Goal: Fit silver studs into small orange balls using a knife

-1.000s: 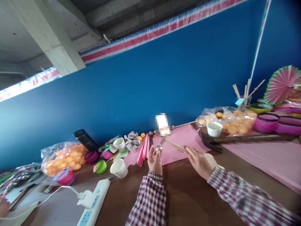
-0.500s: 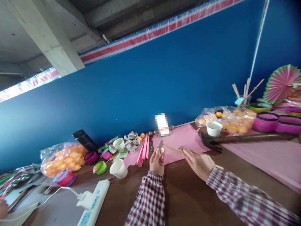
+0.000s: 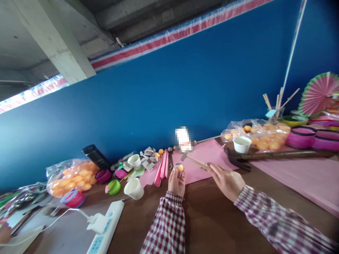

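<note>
Fairly near left hand (image 3: 177, 184) — pink strips (image 3: 162, 170), white cup (image 3: 134, 189), power strip (image 3: 113, 216)

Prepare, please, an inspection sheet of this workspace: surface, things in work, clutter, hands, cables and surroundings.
Surface: brown table, pink paper laid on it.
Things in work: small silvery-and-orange round object; wooden-handled tool, its head blurred.
Clutter: bagged orange balls, white cup, claw hammer.
Hands: left hand holds the round object; right hand grips the tool.
Cables: white cable, plugged into power strip.
Surroundings: blue partition, concrete pillar.
</note>
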A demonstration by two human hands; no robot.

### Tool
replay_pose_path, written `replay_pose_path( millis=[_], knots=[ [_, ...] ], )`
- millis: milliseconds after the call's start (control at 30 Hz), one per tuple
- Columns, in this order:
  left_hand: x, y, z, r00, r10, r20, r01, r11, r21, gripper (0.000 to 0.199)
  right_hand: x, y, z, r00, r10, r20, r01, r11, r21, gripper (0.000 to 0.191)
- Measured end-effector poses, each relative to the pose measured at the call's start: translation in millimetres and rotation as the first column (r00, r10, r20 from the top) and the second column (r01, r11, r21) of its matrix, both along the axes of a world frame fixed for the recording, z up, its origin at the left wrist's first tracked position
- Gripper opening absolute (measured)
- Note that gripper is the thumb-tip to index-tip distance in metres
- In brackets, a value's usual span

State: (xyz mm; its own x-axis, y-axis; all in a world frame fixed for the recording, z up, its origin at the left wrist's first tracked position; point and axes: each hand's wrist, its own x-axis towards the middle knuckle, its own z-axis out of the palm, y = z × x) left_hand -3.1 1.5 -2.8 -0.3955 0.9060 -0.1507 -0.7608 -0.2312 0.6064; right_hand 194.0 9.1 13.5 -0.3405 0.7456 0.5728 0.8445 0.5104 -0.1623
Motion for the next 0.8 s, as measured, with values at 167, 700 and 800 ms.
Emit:
replay_pose_path(
  millis=[167, 700, 800],
  knots=[
    [2.3, -1.6, -0.1, 0.999, -0.044, -0.005, 0.044, 0.999, -0.013, 0.011, -1.9, -1.4, -0.4, 0.999, 0.029, 0.028, -0.029, 0.999, -0.028, 0.031],
    [0.3, -0.3, 1.0, 0.999, -0.042, 0.032, 0.042, 0.999, -0.024, 0.015, -0.8, -1.9, 2.7, 1.000, 0.004, 0.011, -0.003, 0.999, -0.052, 0.030],
    [0.0, 0.3, -0.3, 0.999, -0.017, 0.042, 0.018, 1.000, -0.020, 0.014, 1.2, -0.7, 3.0, 1.000, -0.009, 0.010, 0.009, 1.000, -0.028, 0.031]
  ],
)
